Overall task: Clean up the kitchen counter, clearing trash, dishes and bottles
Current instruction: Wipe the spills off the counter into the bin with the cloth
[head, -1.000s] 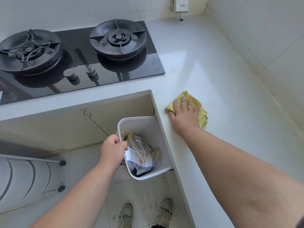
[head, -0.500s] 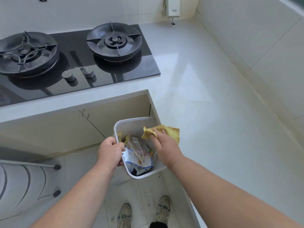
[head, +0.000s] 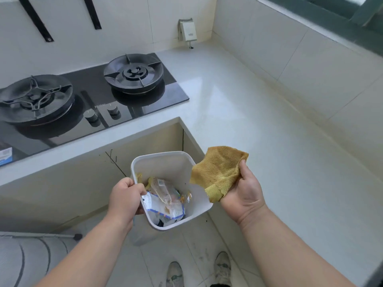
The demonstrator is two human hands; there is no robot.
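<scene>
A white plastic trash bin point(head: 165, 162) hangs in the air beside the counter's inner corner, below its edge. My left hand point(head: 125, 196) grips the bin's left rim. Crumpled wrappers and plastic bags point(head: 165, 199) lie inside it. My right hand point(head: 243, 189), palm up, holds a yellow cloth point(head: 217, 172) bunched over the bin's right rim, just off the counter edge.
The pale L-shaped counter point(head: 269, 131) runs right and back to tiled walls. A black two-burner gas hob point(head: 83, 96) sits at the left, with a small box point(head: 5, 155) at its left edge. A wall socket point(head: 189, 31) is in the corner. My shoes point(head: 199, 270) stand on the floor tiles.
My right hand swept the yellow cloth off the counter to the bin, then turned palm up with the cloth raised at the bin's right rim. My left hand kept hold of the bin.
</scene>
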